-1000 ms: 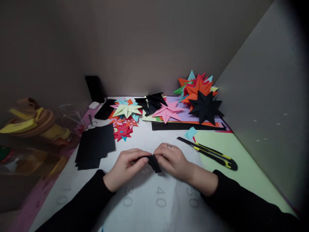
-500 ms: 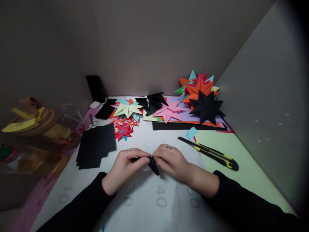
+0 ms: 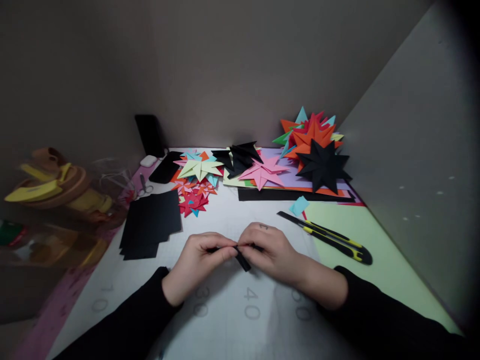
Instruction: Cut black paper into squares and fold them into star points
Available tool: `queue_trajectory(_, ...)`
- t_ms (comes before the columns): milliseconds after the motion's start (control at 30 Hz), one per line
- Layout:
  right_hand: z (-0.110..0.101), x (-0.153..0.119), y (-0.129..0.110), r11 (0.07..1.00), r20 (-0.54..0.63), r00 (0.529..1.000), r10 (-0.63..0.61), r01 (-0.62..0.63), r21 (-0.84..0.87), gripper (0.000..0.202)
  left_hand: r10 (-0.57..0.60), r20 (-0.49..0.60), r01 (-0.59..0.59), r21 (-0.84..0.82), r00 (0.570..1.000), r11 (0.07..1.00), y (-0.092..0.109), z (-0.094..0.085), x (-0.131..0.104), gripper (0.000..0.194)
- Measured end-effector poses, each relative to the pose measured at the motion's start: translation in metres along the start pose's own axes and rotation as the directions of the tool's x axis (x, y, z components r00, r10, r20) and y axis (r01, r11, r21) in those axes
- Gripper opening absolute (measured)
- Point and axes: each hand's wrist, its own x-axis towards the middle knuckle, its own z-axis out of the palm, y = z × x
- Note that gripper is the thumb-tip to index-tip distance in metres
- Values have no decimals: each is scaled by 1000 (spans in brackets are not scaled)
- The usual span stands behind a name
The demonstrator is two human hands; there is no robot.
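A small piece of folded black paper (image 3: 243, 262) is pinched between my two hands above the white mat. My left hand (image 3: 204, 257) grips its left side with thumb and fingers closed. On the other side, my right hand (image 3: 268, 250) pinches it with the fingertips, close against those of the left. One narrow end of the paper points down toward me; much of the rest is covered by my fingers. Flat black paper sheets (image 3: 150, 225) lie stacked to the left. Right of my hands is a black and yellow utility knife (image 3: 337, 242).
Behind my hands are small coloured paper stars (image 3: 193, 200), black folded pieces (image 3: 242, 160), a pink star (image 3: 263, 172) and a large black star (image 3: 324, 166). Scissors (image 3: 142, 185) and a phone (image 3: 165, 169) sit at back left. Pale green paper (image 3: 378, 280) covers the right side.
Both hands have shifted slightly right in the picture. The protruding end of the black paper looks narrower, and a bit of it now shows between my right fingers.
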Motion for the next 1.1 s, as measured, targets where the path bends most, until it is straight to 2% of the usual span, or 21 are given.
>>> queue_trajectory(167,0,-2,1,999,17,1000,-22,23,-40,9,16,19,-17,35,1000,999,2,0,0,8)
queue_trajectory(333,1,-3,-1,998,-8,999,35,-36,-43,12,56,-1,-56,73,998,996,4,-1,1,8)
queue_trajectory(467,-4,-3,-3,993,-45,992,115,-116,-23,16,67,-74,-59,106,995,993,5,-6,2,9)
queue_trajectory(633,-5,-1,-4,984,-102,984,147,-156,-86,16,-25,-222,46,90,975,995,3,-8,2,13)
queue_trajectory(767,1,-2,-5,970,-130,970,205,-219,-102,16,-68,-249,83,53,966,995,2,-3,2,16)
queue_trajectory(933,3,-2,-6,935,-125,927,353,-350,48,18,-52,-273,77,79,961,994,2,2,2,16)
queue_trajectory(1100,2,0,-4,871,-58,880,472,-455,184,20,-98,-260,112,41,961,993,1,4,3,9)
